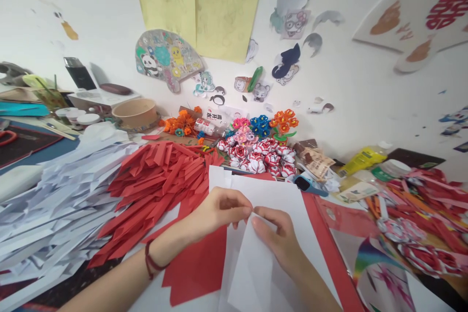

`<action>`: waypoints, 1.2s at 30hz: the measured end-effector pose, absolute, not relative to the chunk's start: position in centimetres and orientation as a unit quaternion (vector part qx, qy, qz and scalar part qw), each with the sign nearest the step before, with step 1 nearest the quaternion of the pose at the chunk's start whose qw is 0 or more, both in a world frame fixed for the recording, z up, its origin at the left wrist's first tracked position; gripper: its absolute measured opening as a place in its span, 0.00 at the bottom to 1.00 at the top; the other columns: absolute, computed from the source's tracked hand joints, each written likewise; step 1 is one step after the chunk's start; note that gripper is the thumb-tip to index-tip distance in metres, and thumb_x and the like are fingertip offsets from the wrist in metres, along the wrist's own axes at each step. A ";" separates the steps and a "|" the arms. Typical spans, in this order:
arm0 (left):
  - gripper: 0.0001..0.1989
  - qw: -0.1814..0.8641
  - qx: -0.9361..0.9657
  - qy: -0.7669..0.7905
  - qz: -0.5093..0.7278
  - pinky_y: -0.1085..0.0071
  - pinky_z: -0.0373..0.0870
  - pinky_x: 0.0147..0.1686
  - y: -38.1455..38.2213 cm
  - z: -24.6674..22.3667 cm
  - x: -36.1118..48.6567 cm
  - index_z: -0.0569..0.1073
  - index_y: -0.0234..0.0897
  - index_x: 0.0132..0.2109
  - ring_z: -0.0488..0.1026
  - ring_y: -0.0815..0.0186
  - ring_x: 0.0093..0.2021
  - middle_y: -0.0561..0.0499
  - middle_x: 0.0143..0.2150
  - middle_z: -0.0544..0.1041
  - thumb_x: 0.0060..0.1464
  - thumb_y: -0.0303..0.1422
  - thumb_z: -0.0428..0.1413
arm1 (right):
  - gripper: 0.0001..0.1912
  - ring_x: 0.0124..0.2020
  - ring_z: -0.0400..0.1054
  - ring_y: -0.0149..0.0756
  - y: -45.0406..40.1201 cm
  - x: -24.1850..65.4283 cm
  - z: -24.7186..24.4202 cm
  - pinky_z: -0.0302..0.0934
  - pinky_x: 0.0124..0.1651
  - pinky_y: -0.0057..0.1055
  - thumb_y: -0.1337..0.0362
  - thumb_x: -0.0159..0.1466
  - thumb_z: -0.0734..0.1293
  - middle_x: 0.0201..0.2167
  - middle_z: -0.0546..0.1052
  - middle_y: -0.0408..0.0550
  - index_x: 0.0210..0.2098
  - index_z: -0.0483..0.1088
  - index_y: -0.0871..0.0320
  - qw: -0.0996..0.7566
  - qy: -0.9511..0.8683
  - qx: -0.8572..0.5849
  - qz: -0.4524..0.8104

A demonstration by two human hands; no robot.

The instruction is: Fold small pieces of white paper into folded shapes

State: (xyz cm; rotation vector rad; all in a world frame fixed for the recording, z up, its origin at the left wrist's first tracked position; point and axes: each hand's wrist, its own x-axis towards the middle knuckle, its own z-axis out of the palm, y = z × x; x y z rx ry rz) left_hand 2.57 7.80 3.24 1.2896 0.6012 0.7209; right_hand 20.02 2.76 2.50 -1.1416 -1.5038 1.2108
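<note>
Both hands meet over the middle of the table, pinching the top tip of a folded white paper (252,268). My left hand (224,207), with a dark red band at its wrist, closes thumb and fingertips on that tip from the left. From the right, my right hand (276,231) grips the same edge between thumb and index finger. The folded piece hangs down toward me. Beneath it lie larger white sheets (288,195) on top of red paper (204,263). Part of the folds is hidden behind my fingers.
On the left are piles of white paper strips (69,195) and red paper strips (157,180). Red-and-white paper flowers (270,156) stand at the back, beside a blue watch (309,185). Bottles, jars and pink and orange strips (427,200) crowd the right side.
</note>
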 end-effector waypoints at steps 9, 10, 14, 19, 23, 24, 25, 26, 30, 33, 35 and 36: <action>0.13 0.682 0.589 0.291 0.321 0.76 0.63 0.26 7.8 3.2 2.8 0.76 0.29 0.34 0.66 0.74 0.24 0.51 0.26 0.73 0.50 0.38 0.62 | 0.20 0.24 0.55 0.30 2.8 20.2 2.4 0.49 0.27 0.27 0.51 0.61 0.64 0.20 0.63 0.42 0.22 0.69 0.61 0.436 -0.592 -0.458 0.500; 0.13 0.677 0.593 0.294 0.321 0.76 0.63 0.26 7.8 3.2 2.8 0.76 0.29 0.34 0.66 0.74 0.24 0.51 0.26 0.73 0.50 0.38 0.62 | 0.20 0.24 0.54 0.30 2.8 20.2 2.4 0.49 0.27 0.27 0.51 0.61 0.64 0.20 0.63 0.42 0.22 0.69 0.61 0.434 -0.591 -0.459 0.501; 0.13 0.623 0.643 0.309 0.322 0.76 0.64 0.27 7.9 3.2 2.7 0.77 0.29 0.34 0.67 0.73 0.24 0.51 0.25 0.73 0.52 0.38 0.60 | 0.21 0.24 0.53 0.30 2.9 20.3 2.2 0.47 0.26 0.27 0.49 0.61 0.64 0.19 0.61 0.41 0.22 0.67 0.61 0.429 -0.592 -0.465 0.498; 0.12 0.557 0.692 0.319 0.331 0.75 0.65 0.29 7.7 3.5 2.8 0.77 0.31 0.35 0.68 0.71 0.26 0.50 0.26 0.75 0.54 0.37 0.58 | 0.21 0.23 0.50 0.29 3.0 20.3 1.8 0.44 0.26 0.28 0.50 0.61 0.63 0.19 0.57 0.40 0.20 0.64 0.60 0.438 -0.597 -0.472 0.479; 0.11 0.516 0.713 0.342 0.329 0.76 0.64 0.29 7.3 3.9 2.9 0.77 0.32 0.35 0.68 0.71 0.28 0.50 0.28 0.76 0.56 0.36 0.55 | 0.22 0.23 0.49 0.29 3.2 20.3 1.8 0.44 0.26 0.28 0.50 0.61 0.62 0.19 0.55 0.40 0.19 0.61 0.59 0.440 -0.608 -0.472 0.463; 0.11 0.500 0.721 0.349 0.329 0.77 0.62 0.28 7.2 4.0 2.9 0.76 0.32 0.35 0.68 0.71 0.28 0.50 0.28 0.76 0.56 0.36 0.55 | 0.22 0.24 0.49 0.29 3.2 20.3 1.7 0.44 0.26 0.28 0.51 0.61 0.62 0.19 0.55 0.40 0.19 0.59 0.59 0.441 -0.613 -0.472 0.456; 0.10 0.486 0.729 0.354 0.328 0.77 0.61 0.27 7.1 4.1 2.9 0.76 0.33 0.35 0.67 0.71 0.27 0.51 0.27 0.75 0.56 0.35 0.54 | 0.22 0.24 0.49 0.29 3.2 20.3 1.7 0.44 0.27 0.28 0.51 0.62 0.62 0.19 0.54 0.39 0.19 0.58 0.58 0.443 -0.617 -0.473 0.447; 0.10 0.473 0.735 0.358 0.328 0.77 0.60 0.27 7.0 4.2 3.0 0.76 0.33 0.35 0.65 0.72 0.27 0.51 0.27 0.75 0.56 0.34 0.54 | 0.22 0.24 0.48 0.29 3.2 20.3 1.7 0.44 0.27 0.28 0.52 0.62 0.62 0.19 0.53 0.39 0.19 0.56 0.58 0.444 -0.622 -0.474 0.437; 0.08 0.448 0.751 0.364 0.322 0.77 0.58 0.26 7.1 4.2 3.0 0.76 0.33 0.35 0.62 0.73 0.25 0.54 0.24 0.72 0.55 0.32 0.53 | 0.21 0.24 0.48 0.29 3.4 20.3 1.4 0.44 0.27 0.28 0.53 0.63 0.61 0.20 0.53 0.39 0.19 0.56 0.58 0.436 -0.639 -0.485 0.408; 0.08 0.438 0.756 0.367 0.319 0.77 0.58 0.26 7.2 4.2 3.1 0.75 0.33 0.34 0.62 0.73 0.25 0.54 0.23 0.71 0.54 0.32 0.53 | 0.21 0.24 0.49 0.29 3.5 20.3 1.1 0.45 0.28 0.28 0.53 0.63 0.61 0.19 0.54 0.40 0.19 0.58 0.58 0.432 -0.648 -0.487 0.395; 0.07 0.437 0.759 0.362 0.318 0.77 0.58 0.26 7.2 4.1 3.1 0.74 0.33 0.33 0.62 0.73 0.24 0.54 0.23 0.70 0.54 0.32 0.53 | 0.21 0.24 0.50 0.29 3.5 20.4 0.9 0.45 0.27 0.28 0.53 0.63 0.61 0.19 0.54 0.39 0.19 0.58 0.58 0.431 -0.653 -0.486 0.389; 0.07 0.438 0.761 0.358 0.317 0.77 0.59 0.27 7.1 4.1 3.1 0.74 0.33 0.33 0.62 0.73 0.24 0.54 0.23 0.70 0.54 0.32 0.53 | 0.21 0.24 0.50 0.29 3.5 20.4 0.9 0.45 0.27 0.27 0.53 0.63 0.61 0.19 0.55 0.39 0.19 0.59 0.59 0.430 -0.656 -0.486 0.387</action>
